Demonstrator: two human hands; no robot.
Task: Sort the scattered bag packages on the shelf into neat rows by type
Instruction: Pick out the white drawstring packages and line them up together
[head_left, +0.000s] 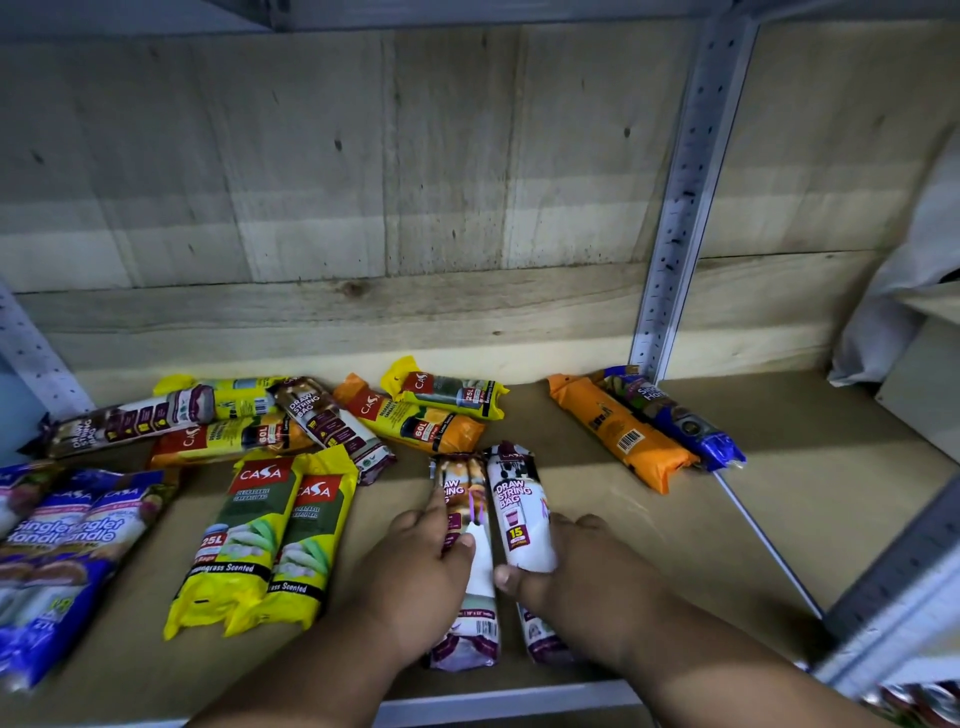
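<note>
Two maroon-and-white draw string bag packages lie side by side near the shelf's front edge. My left hand (415, 566) grips the left package (460, 493) and my right hand (566, 561) grips the right package (517, 499). Left of them lie two yellow 25L packages (270, 540) in a pair, and further left several blue singlet handle packages (67, 545). Behind is a loose heap: orange 60L packages (415, 421), a yellow 25L package (447, 387) and more draw string packages (332, 421). At the right an orange package (618, 431) lies beside a blue package (675, 415).
The wooden shelf board (805, 493) has a plank back wall. A perforated metal upright (680, 208) stands at the back right and another (31, 353) at the left. A metal rail (519, 701) edges the front. A white wrapped bundle (909, 270) sits at far right.
</note>
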